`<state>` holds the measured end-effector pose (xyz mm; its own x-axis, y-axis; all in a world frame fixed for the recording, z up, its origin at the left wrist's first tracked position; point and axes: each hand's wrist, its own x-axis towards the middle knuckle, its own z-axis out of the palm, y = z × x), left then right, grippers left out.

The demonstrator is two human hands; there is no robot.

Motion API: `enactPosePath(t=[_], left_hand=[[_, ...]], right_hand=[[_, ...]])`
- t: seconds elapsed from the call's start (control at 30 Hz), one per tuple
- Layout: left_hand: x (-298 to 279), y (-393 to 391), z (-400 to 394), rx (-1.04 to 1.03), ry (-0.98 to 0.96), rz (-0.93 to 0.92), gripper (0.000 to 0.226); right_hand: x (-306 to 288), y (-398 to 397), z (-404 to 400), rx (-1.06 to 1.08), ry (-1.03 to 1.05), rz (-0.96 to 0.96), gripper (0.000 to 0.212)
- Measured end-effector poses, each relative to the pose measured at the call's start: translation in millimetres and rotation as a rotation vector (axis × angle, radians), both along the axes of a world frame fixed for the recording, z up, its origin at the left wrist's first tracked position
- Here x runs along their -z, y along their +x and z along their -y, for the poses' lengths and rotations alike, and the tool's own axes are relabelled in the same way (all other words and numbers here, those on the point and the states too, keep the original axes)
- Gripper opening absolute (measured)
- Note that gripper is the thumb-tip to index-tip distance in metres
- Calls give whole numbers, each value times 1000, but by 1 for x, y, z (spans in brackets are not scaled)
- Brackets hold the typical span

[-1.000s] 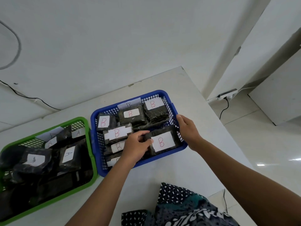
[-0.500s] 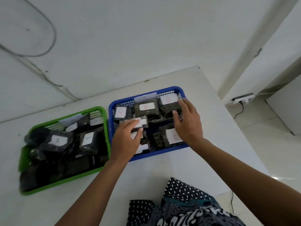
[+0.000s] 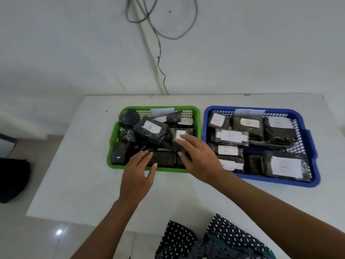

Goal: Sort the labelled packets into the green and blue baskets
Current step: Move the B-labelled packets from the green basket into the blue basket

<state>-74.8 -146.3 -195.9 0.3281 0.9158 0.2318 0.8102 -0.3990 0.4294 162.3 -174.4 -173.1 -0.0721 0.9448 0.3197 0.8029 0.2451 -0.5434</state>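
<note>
Both hands are over the near edge of the green basket [image 3: 196, 111], on the left of the table [image 3: 74, 165]. The left hand [image 3: 137, 173] is open, fingers straight, its tips on or just above a dark packet at the basket's near side. The right hand [image 3: 197, 159] is also open, fingers spread over the packet with a white label [image 3: 180, 135] at the basket's right; whether it touches is unclear. Neither hand grips anything. The green basket holds a loose heap of packets [image 3: 151, 128], one label reading A; the blue basket [image 3: 311, 146] on the right holds packets [image 3: 231, 136] marked B, lying flatter. No packet lies on the table, so sorting looks done, and the step in hand seems to be tidying the A heap. Next, the hands would need to press or shift those packets so they lie level, labels up.
</note>
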Motion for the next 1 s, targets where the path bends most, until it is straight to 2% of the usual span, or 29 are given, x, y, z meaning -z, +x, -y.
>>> enactPosePath(t=[0.1, 0.17, 0.27, 0.43, 0.57, 0.67, 0.8, 0.9, 1.0], left_hand=[[8, -27, -4, -12, -59, -53, 41], [14, -41, -9, 10, -90, -80, 40], [20, -55, -17, 79, -82, -99, 38], [25, -65, -30, 163, 6, -59, 35], [26, -67, -35, 182, -13, -17, 37], [19, -66, -38, 144, -90, 34, 42], [4, -56, -49, 29, -316, 159, 55], [-10, -52, -62, -49, -478, 185, 55], [-17, -44, -75, -59, -620, 139, 75]], right_hand=[[6, -32, -6, -109, -40, 47, 35], [12, -49, -11, -148, -139, 73, 35], [21, -65, -22, -142, -314, 114, 43], [23, -77, -45, -100, -479, 262, 56], [18, -83, -61, -52, -640, 305, 65], [15, -85, -63, -13, -636, 250, 57], [11, -79, -51, -10, -578, 89, 36], [8, -71, -43, -10, -444, 82, 30], [8, -70, -31, -9, -187, 88, 35]])
